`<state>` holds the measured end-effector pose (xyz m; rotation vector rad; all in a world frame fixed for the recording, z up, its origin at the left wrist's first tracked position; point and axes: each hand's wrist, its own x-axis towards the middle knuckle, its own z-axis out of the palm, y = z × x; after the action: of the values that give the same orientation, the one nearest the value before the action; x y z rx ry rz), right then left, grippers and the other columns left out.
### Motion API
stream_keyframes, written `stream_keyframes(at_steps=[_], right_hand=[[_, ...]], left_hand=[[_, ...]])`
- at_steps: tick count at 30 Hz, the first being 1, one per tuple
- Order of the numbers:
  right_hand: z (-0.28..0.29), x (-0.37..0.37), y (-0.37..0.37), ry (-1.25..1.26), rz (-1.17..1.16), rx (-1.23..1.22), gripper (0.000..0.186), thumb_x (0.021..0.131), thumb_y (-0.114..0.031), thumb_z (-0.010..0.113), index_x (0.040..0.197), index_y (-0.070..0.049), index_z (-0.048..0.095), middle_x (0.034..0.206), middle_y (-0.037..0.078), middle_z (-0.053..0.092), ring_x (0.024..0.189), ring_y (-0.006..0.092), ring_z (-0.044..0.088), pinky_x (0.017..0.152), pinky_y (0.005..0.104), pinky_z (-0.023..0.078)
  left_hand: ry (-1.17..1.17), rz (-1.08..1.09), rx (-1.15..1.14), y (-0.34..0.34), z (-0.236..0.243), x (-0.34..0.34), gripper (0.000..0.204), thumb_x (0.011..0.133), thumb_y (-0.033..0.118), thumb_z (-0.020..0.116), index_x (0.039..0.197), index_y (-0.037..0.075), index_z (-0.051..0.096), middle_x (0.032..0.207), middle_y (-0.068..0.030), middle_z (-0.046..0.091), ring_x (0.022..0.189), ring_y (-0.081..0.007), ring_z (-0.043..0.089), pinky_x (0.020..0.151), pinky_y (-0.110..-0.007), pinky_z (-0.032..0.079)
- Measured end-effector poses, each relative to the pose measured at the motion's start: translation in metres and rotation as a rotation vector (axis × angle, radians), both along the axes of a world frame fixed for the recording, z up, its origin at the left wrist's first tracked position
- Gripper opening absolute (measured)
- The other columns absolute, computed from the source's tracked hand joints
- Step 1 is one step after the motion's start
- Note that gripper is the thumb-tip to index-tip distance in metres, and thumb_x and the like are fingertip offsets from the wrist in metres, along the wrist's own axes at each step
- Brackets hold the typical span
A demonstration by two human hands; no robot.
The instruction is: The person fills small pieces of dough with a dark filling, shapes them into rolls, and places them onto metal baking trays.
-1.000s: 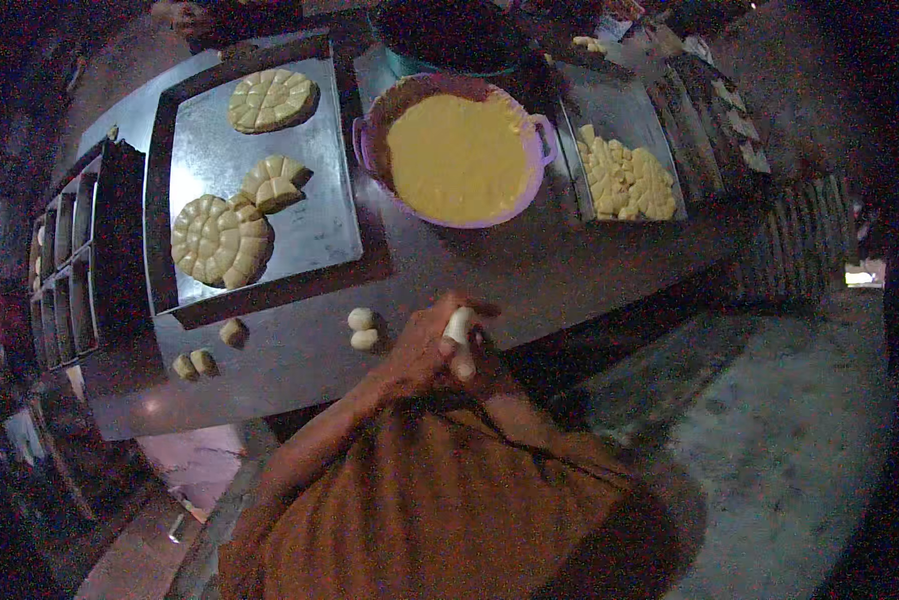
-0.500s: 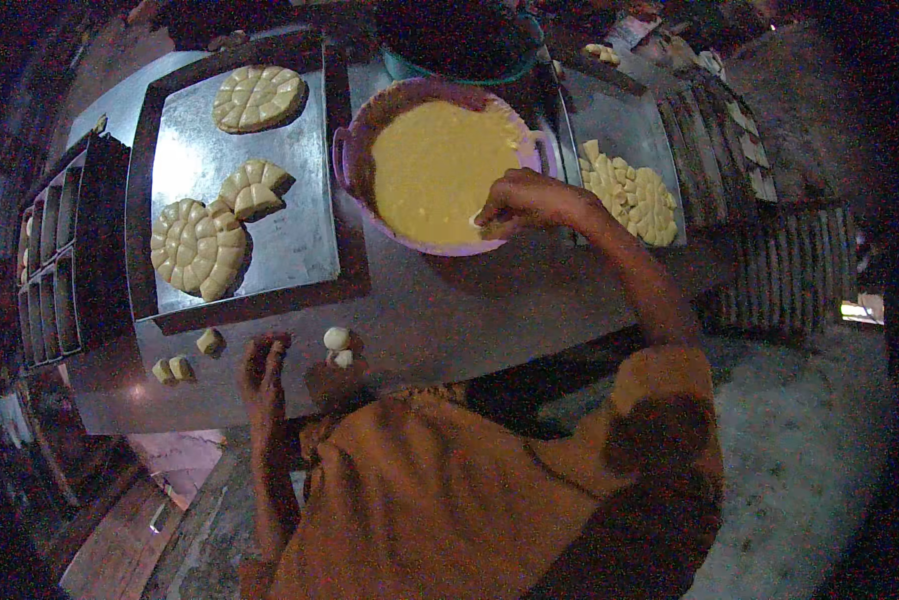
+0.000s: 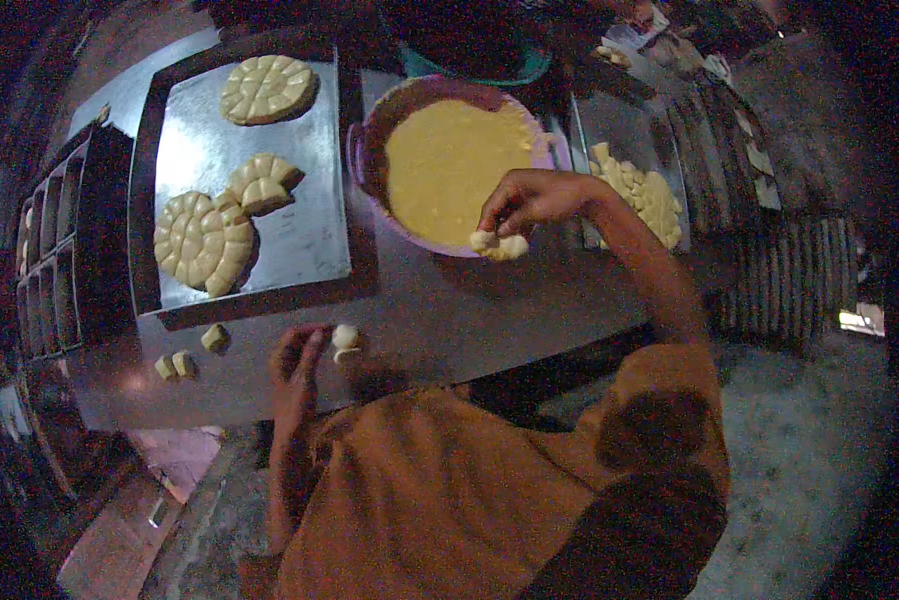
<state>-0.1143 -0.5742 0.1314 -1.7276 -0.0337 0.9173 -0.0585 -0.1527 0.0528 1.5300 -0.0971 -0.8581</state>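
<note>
My right hand [image 3: 525,200] pinches a piece of pale dough [image 3: 500,243], partly coated in yellow, at the near rim of a lilac bowl [image 3: 367,172] of yellow batter [image 3: 440,160]. My left hand [image 3: 300,350], its fingers loosely bent and apart, is beside two stacked dough pieces [image 3: 347,338] on the metal table [image 3: 420,320]. More small dough pieces [image 3: 214,338] lie farther left. A metal tray [image 3: 300,245] holds scored dough rounds [image 3: 198,240] and a partial one [image 3: 262,183].
A compartmented tin [image 3: 55,255] stands at the far left. Behind the bowl is a teal tub [image 3: 510,70]. Another tray [image 3: 610,115] with clustered dough [image 3: 645,200] sits at right, beside dark ridged metal pieces [image 3: 780,275].
My hands have parted from around the white dough: the right moved up and right to the bowl, the left dropped left, then shifted back right toward the stacked pieces.
</note>
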Motion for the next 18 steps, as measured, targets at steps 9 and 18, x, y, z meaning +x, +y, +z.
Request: stream_keyframes(at_steps=[9, 18], right_hand=[[0.004, -0.031, 0.174, -0.151, -0.777, 0.599, 0.077, 0.081, -0.004, 0.072, 0.145, -0.010, 0.029, 0.125, 0.007, 0.055, 0.112, 0.0162, 0.056, 0.090, 0.0290, 0.051], [-0.046, -0.027, 0.259, -0.296, -1.414, 0.916, 0.059, 0.083, -0.001, 0.068, 0.136, -0.007, 0.044, 0.132, 0.009, 0.052, 0.115, 0.0216, 0.057, 0.091, 0.0346, 0.053]], left_hand=[[0.820, -0.117, -0.600, -0.054, 0.051, -0.020, 0.039, 0.097, 0.037, 0.053, 0.122, 0.007, 0.052, 0.120, -0.0052, 0.058, 0.109, -0.0188, 0.057, 0.098, -0.036, 0.046], [0.263, 0.029, -0.486, -0.010, 0.067, 0.000, 0.029, 0.098, 0.037, 0.053, 0.110, 0.010, 0.053, 0.107, -0.0025, 0.059, 0.089, -0.0140, 0.060, 0.072, -0.026, 0.052]])
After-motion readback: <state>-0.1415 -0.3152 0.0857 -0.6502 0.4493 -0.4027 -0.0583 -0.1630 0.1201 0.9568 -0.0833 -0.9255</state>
